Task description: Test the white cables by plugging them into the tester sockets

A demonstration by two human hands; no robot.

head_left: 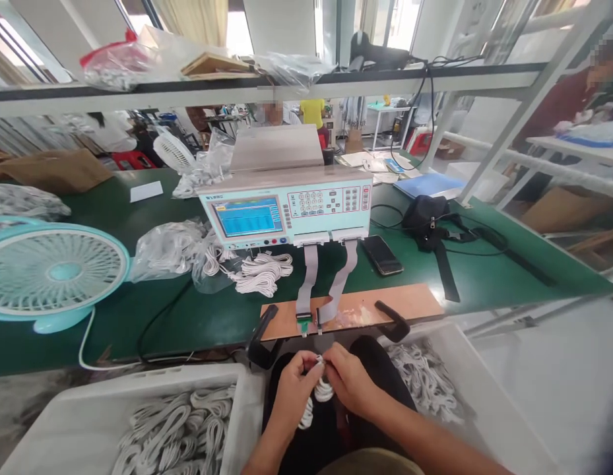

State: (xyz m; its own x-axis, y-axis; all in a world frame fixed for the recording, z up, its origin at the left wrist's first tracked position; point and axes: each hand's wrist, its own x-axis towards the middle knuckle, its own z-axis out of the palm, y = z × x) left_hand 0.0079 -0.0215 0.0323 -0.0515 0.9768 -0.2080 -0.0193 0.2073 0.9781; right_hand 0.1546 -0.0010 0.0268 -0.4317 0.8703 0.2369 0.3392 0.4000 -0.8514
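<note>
Close together over my lap, my left hand [301, 377] and my right hand [346, 375] both pinch the end of a bundled white cable [324, 390]. Loops of that cable hang below my fingers. What exactly sits between the fingertips is too small to make out. Just beyond my hands, two grey ribbon cables [310, 277] run from the tester [286, 204] down to small connectors [304, 319] at the edge of an orange-brown board [355, 311]. The tester's blue screen is lit.
White bins [247, 389] with coiled cables [182, 429] flank me left and right. On the green table [138, 336] are a turquoise fan [59, 270], bagged cables [170, 249], a loose white bundle [264, 272], a phone [382, 254] and a black bag [427, 221]. Black clamp-like arms [261, 343] stick out at the front edge.
</note>
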